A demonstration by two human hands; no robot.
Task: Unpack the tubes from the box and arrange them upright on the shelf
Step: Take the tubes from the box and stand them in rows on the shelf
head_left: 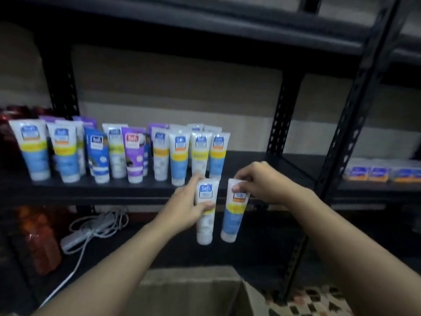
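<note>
Your left hand point(189, 209) grips a white tube point(205, 226) round its middle; your right hand point(262, 182) pinches a blue tube point(232, 221) by its top. Both hang just before the shelf point(250, 161) edge. More tubes point(118, 153) stand on the shelf, box point(189, 293) below it.

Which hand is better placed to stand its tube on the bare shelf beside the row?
Probably the right hand: its blue-and-yellow plastic tube hangs before the bare black metal shelf; the left hand holds its white tube in front of standing tubes.
</note>
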